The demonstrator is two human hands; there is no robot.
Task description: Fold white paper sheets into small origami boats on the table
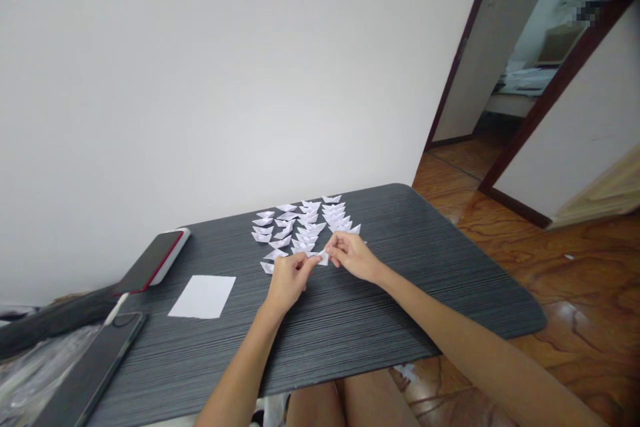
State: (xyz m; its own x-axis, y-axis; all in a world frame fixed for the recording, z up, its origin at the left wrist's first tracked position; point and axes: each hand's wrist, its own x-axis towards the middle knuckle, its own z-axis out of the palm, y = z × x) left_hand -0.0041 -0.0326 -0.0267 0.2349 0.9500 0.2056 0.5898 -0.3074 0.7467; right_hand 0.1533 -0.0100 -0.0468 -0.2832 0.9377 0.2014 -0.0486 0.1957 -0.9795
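Between my two hands is a small piece of folded white paper (323, 258), held just above the dark table. My left hand (290, 278) pinches its left side with thumb and finger. On its right side, the fingertips of my right hand (350, 255) are closed on the same paper. Right behind my hands stand several folded white paper boats (307, 230) in rough columns; my hands hide some of the nearest ones. A flat white sheet of paper (203, 297) lies on the table to the left of my left hand.
The dark wood-grain table (400, 240) has rounded corners and meets a white wall (250, 80). At its left lie a phone (95, 373) and a dark device with a red edge (153, 260), joined by a white cable (116, 309). A doorway opens at right.
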